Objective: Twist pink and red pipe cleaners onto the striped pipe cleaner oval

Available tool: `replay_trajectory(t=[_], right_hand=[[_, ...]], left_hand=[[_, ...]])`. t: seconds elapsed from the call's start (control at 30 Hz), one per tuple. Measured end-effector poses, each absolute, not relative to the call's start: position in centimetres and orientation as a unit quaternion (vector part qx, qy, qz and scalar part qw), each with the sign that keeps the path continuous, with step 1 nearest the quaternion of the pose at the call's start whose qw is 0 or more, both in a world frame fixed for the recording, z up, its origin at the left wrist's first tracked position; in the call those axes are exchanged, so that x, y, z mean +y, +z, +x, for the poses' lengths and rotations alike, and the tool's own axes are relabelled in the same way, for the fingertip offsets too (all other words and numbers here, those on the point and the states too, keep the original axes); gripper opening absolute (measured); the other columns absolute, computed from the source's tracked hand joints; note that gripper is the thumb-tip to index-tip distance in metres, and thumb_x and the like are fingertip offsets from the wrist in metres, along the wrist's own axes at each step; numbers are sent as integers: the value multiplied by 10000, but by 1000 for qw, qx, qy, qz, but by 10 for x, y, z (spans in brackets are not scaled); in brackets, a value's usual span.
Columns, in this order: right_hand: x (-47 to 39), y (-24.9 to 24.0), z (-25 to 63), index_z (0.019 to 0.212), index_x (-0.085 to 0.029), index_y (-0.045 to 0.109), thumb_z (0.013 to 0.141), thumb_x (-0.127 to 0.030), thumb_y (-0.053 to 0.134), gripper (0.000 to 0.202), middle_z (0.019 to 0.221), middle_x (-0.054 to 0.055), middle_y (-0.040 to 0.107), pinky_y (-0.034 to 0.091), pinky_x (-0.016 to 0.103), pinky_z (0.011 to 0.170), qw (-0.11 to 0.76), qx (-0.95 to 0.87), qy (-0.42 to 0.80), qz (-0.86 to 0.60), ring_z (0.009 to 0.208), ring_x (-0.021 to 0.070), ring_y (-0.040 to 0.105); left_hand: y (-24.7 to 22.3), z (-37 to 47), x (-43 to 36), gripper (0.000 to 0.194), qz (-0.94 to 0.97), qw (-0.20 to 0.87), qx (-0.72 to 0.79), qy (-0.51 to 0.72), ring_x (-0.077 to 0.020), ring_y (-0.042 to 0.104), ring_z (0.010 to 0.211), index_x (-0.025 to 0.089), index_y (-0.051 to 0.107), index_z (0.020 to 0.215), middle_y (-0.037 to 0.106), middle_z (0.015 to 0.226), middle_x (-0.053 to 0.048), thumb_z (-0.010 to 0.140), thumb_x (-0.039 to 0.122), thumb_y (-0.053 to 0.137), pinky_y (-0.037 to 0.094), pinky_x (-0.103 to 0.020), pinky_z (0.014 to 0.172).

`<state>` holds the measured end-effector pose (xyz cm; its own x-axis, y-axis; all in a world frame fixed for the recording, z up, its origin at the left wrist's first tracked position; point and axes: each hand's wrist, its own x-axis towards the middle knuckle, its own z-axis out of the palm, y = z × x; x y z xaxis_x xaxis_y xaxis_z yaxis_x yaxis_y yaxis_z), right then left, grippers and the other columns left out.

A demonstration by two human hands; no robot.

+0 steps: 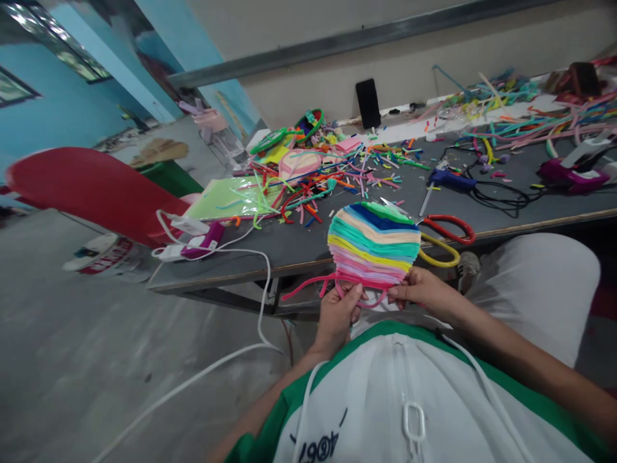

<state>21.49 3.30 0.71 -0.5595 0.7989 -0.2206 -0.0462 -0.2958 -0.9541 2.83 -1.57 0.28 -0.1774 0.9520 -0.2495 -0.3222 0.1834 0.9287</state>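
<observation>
A round disc of striped pipe cleaners (373, 247), in blue, cream, teal, yellow and pinks, is held up over my lap at the table's front edge. My left hand (340, 315) pinches its lower left edge, beside a hot-pink pipe cleaner (303, 284) whose loose end sticks out to the left. My right hand (417, 287) grips the lower right edge between thumb and fingers. A thin pink loop hangs between the two hands. Just behind the disc, scissors (446, 231) with one red and one yellow handle lie partly hidden.
Cut pipe-cleaner pieces (337, 183) litter the grey table (299, 241). A blue glue gun (453, 180) with a black cord lies at right. A phone (367, 104) leans on the wall. A purple-and-white power strip (202, 241) trails a white cable (263, 308) off the left edge. A red chair (91, 186) stands left.
</observation>
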Motion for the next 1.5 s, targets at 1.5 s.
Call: replay_trajectory(t=[1.5], right_hand=[[20,0,163,534,-157,581,751,-428,661,356,440,-27,493,305,237,472,466,-460,632,-415,445,84,418]], left_hand=[[16,31,-9,220,278,516,479,653,-8,355,340,138,578,725,631,681,13,745,328,689,194,-183,361]])
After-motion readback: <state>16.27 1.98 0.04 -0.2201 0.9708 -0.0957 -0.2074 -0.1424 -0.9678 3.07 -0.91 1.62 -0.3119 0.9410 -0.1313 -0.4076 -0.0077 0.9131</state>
